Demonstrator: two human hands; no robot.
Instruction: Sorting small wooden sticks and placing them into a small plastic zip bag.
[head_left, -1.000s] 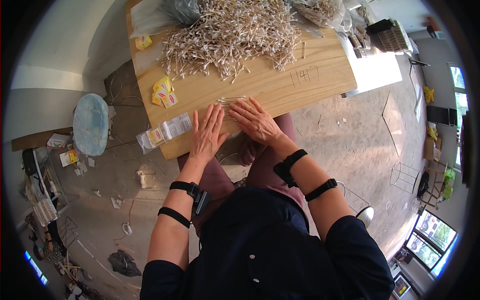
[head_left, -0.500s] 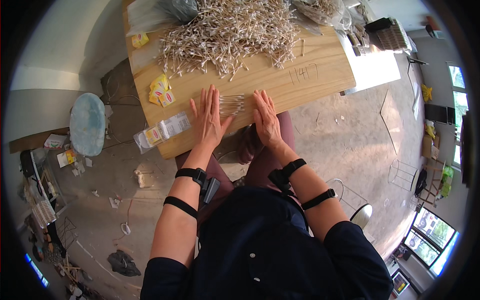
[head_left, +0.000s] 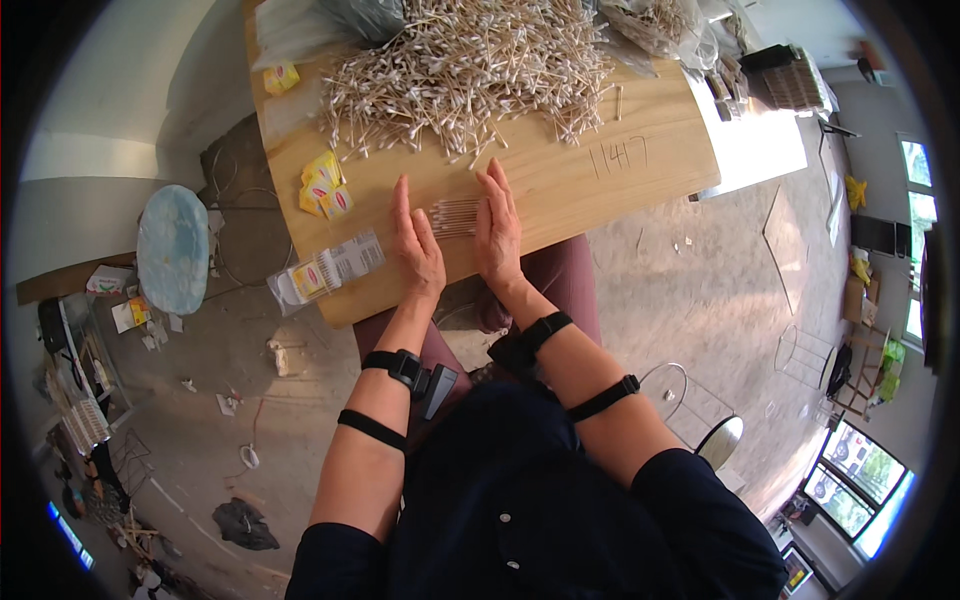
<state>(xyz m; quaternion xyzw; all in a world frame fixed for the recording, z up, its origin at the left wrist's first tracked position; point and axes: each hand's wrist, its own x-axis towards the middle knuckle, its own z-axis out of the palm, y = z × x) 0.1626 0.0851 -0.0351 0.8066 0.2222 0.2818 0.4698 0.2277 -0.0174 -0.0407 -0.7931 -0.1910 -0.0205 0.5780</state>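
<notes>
The right hand (head_left: 500, 225) has swung inward and both palms have turned to face each other since half a second ago, flanking a row of cotton swabs (head_left: 456, 217) by the near edge of a wooden counter (head_left: 655, 115). Fingers run straight on it and on the left hand (head_left: 420, 250), neither clenched nor grasping anything. The right fingers hide the swabs' right tips; whether the left thumb touches the other ends is hard to tell. A swab heap (head_left: 470, 80) toward the far edge is cut off above. Yellow cards (head_left: 325, 187) lie along the left edge; a clear packet (head_left: 345, 262) overhangs it by the near left corner. Around spreads a grey, littered floor (head_left: 660, 290), with a blue oval seat (head_left: 173, 250) at left.
</notes>
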